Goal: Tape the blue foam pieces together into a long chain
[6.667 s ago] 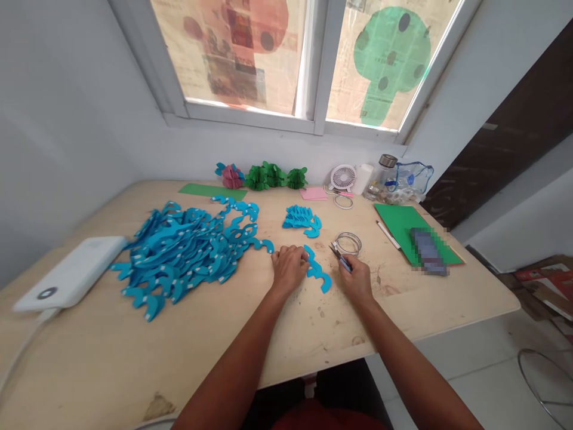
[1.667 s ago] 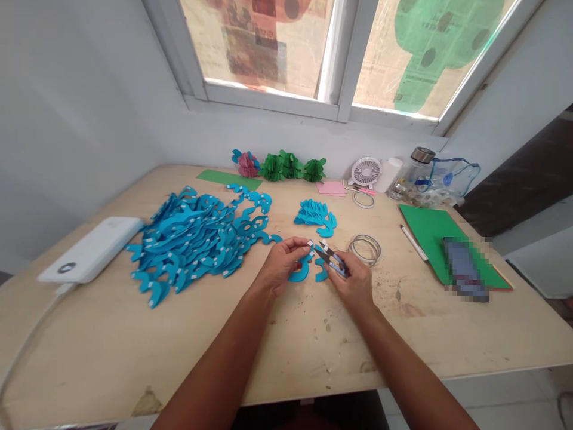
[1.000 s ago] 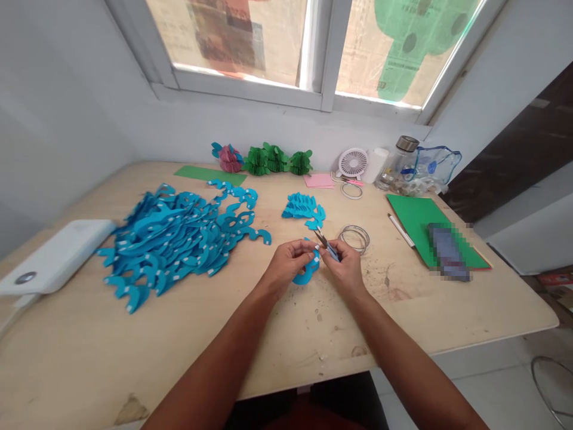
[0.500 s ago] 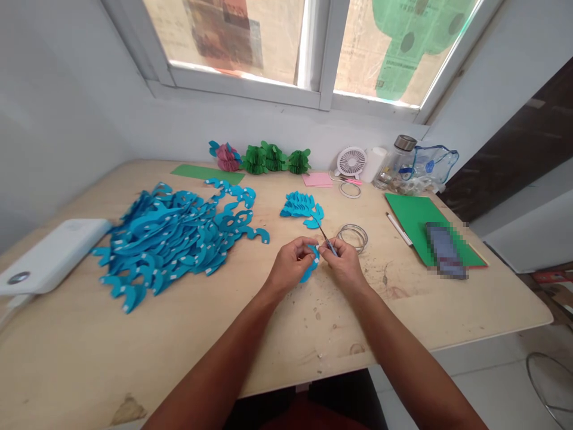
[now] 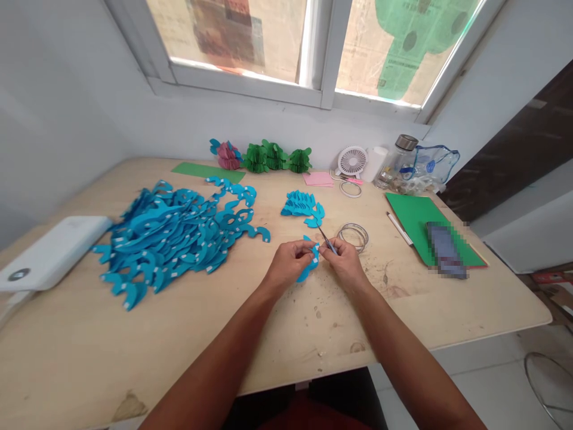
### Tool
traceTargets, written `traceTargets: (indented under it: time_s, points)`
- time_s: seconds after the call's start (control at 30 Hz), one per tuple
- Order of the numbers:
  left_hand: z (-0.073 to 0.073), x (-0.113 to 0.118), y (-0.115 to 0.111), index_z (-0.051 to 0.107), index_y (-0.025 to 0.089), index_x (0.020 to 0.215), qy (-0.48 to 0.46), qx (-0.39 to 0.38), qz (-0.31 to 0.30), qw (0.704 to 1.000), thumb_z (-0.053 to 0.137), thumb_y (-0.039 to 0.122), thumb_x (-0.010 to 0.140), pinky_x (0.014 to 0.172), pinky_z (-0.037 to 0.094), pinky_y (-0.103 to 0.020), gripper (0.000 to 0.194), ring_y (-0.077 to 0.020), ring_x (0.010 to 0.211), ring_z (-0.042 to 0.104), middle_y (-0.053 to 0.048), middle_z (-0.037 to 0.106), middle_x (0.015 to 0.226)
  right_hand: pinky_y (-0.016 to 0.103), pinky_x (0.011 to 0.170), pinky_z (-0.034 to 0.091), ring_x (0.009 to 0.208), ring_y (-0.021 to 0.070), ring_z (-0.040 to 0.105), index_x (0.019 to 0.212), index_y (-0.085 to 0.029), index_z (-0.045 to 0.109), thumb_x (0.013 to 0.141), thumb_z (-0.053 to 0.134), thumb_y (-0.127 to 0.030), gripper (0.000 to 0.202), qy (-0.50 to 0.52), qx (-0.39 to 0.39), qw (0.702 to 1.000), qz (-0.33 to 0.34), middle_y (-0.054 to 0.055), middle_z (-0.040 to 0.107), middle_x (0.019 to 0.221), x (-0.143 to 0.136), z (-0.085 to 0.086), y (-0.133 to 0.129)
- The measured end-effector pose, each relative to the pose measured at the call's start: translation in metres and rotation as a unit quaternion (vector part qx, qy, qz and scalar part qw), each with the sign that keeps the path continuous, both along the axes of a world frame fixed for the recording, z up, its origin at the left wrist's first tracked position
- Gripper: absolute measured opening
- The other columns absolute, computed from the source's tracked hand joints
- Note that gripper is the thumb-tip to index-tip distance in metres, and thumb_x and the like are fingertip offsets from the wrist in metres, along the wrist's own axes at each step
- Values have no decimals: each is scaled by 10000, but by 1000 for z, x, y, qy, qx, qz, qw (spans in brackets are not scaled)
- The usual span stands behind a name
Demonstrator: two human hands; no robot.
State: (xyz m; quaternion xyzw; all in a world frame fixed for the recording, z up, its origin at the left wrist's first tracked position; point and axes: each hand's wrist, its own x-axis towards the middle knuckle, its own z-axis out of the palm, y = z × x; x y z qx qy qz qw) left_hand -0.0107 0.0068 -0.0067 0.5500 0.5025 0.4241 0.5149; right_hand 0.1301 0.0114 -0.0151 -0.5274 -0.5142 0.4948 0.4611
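Observation:
My left hand [image 5: 290, 260] is closed on a curved blue paper piece [image 5: 307, 272] with white squares along its edge. My right hand [image 5: 342, 260] grips a thin dark metal tool, seemingly tweezers [image 5: 329, 242], with the tip pointing up and left, away from me. The thumb and finger of that hand are close to the edge of the blue piece; whether they touch it I cannot tell. Just beyond the hands sits a small stack of folded blue paper pieces [image 5: 299, 205]. On the left spreads a large heap of blue paper pieces [image 5: 174, 233], many bearing white squares.
Tape rings [image 5: 353, 237] lie right of my hands. Farther right are a white pen [image 5: 400, 229], green sheets [image 5: 412, 215] and a blurred phone [image 5: 446, 251]. A white power bank [image 5: 56, 251] rests at left. Paper ornaments [image 5: 274, 158], a fan [image 5: 352, 161] and a bottle [image 5: 398, 158] line the back.
My left hand has shifted slightly left and more of the blue paper piece shows between the hands. The right hand stays almost in place with the tool.

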Motion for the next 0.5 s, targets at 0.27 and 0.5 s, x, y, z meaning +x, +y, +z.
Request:
traceTargets:
  time_s: [0.27,0.5]
  points:
    - [1,-4,1,712,130,853,37,31,-21,999,527,221,656,590,430,-232,286,-152,650,564,-14,632,633,216,470,243,490,79,336,626,-159,552,652,620,-372,225,-47,20,999,4,-55,424,510,1,-2,1]
    - [-1,-6,4,719,146,823,75,46,-38,995,496,198,646,591,429,-237,289,-148,617,561,-7,634,621,218,481,276,499,90,381,633,-157,563,660,598,-337,186,-89,41,995,14,-43,468,528,5,-12,6]
